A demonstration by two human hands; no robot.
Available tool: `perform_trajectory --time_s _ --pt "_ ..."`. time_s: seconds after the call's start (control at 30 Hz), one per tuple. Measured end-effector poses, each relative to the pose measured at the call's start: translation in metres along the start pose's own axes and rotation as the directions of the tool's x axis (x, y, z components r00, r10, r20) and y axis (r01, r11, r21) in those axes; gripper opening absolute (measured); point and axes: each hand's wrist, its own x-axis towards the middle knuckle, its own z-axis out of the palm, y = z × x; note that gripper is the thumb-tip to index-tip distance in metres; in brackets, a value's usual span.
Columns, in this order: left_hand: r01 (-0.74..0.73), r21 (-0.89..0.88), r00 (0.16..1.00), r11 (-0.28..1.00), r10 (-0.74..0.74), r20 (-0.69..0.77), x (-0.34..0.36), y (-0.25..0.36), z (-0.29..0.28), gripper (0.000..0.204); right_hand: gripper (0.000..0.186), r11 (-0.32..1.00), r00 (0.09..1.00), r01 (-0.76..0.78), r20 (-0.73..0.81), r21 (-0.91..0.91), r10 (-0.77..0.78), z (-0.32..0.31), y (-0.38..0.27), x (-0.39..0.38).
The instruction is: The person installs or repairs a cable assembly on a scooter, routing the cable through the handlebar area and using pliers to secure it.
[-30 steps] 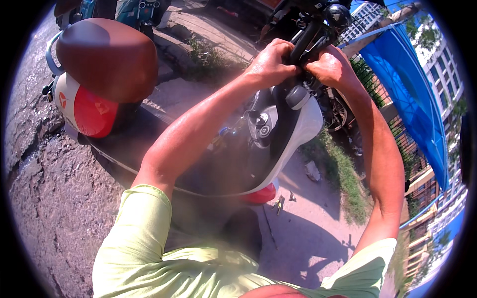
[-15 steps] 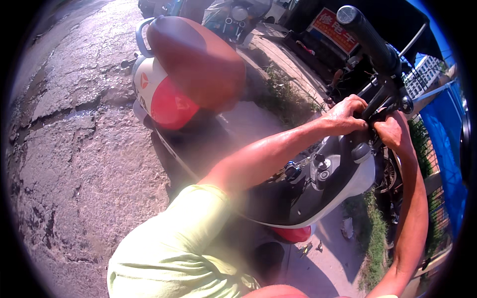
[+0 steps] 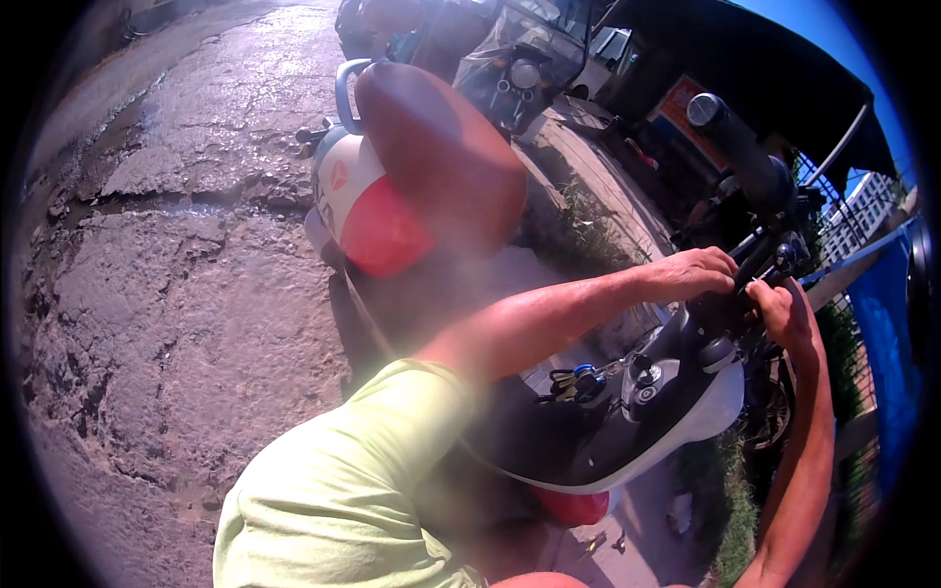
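My left hand (image 3: pixel 691 272) is curled at the scooter's dark handlebar stem (image 3: pixel 753 257), its fingertips partly hidden. My right hand (image 3: pixel 784 312) is closed just to its right, thumb and fingers at a small part I cannot make out. Above them rises the black handlebar grip (image 3: pixel 730 137). Below them lie the white-edged front panel (image 3: pixel 722 396) and the ignition lock (image 3: pixel 644 394), with a bunch of keys (image 3: pixel 578 382) beside it.
The brown seat (image 3: pixel 441 157) and red-and-white rear body (image 3: pixel 377 235) are at upper left, by cracked pavement (image 3: pixel 176 343). Another scooter (image 3: pixel 520 78) stands behind. A dark canopy (image 3: pixel 755 49) and blue tarp (image 3: pixel 882 333) are at right. Small tools (image 3: pixel 603 544) lie on the ground.
My view has swung away from the right, bringing more pavement and the canopy in. Both hands stay at the handlebar stem and now appear farther right and lower in the picture.
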Motion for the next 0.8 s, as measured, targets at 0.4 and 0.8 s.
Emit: perform_trajectory --time_s 0.4,0.8 --pt "0.091 0.013 0.980 0.996 -0.091 0.177 0.048 -0.031 -0.033 0.041 0.039 0.985 0.982 0.137 -0.114 -0.107 -0.149 0.014 0.017 0.011" --pt "0.051 -0.053 0.993 0.997 -0.045 0.108 0.058 -0.050 -0.020 0.039 0.036 0.905 0.979 0.206 0.090 -0.372 -0.185 0.005 0.013 0.012"
